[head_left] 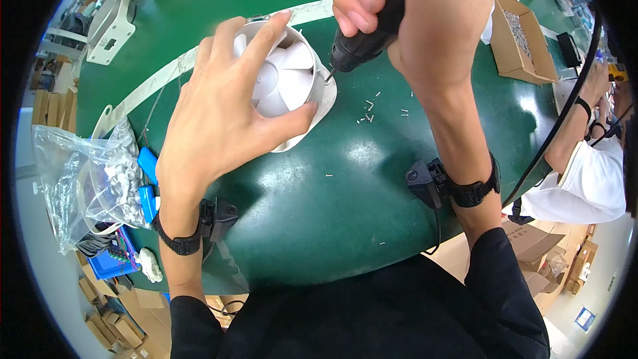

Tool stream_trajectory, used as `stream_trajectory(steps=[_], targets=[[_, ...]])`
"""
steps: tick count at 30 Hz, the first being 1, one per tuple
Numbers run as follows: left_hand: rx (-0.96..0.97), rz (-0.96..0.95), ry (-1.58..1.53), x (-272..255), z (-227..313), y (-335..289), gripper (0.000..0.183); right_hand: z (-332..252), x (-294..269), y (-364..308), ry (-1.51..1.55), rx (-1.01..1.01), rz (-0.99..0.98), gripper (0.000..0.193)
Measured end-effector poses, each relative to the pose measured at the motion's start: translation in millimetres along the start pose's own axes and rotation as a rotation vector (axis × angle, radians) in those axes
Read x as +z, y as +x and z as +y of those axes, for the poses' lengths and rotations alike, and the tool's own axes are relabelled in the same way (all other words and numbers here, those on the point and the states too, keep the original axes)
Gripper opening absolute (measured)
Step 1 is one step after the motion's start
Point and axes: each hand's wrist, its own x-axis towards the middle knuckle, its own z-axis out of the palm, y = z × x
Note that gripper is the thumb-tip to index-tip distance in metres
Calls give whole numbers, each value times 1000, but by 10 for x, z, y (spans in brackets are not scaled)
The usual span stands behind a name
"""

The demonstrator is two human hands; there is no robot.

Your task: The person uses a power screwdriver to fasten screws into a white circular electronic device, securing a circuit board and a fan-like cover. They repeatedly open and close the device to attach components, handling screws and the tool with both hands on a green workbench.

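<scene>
A white round fan housing (325,102) with white blades (293,84) inside stands on the green table. My left hand (229,96) spans it from the left, thumb on its near side and fingers over its far rim, gripping it. In my right hand (435,23) is a black power screwdriver (369,43), tilted down to the left. Its bit meets the right edge of the housing, at a small lug; whether a screw sits under the tip is too small to tell. Several small screws (370,106) lie scattered on the table right of the housing.
A cardboard box (522,43) full of small screws stands at the right. Plastic bags of white parts (119,179) and a blue tray (109,262) lie at the left. White housings (109,30) are at the far left. A black cable (565,116) hangs near a co-worker's arm (571,126).
</scene>
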Motion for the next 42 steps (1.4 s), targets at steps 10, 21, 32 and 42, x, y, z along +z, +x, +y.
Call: stream_trajectory(steps=[10, 21, 32, 42], targets=[[-33, 20, -2, 20, 59, 34, 73, 218, 143, 104, -13, -135, -25, 17], [-201, 18, 163, 3, 143, -12, 83, -35, 28, 145, -149, -104, -33, 25], [63, -185, -18, -336, -158, 0, 102, -69, 51, 97, -34, 118, -67, 29], [-24, -28, 63, -68, -110, -22, 87, 14, 214, -12, -19, -60, 26, 25]])
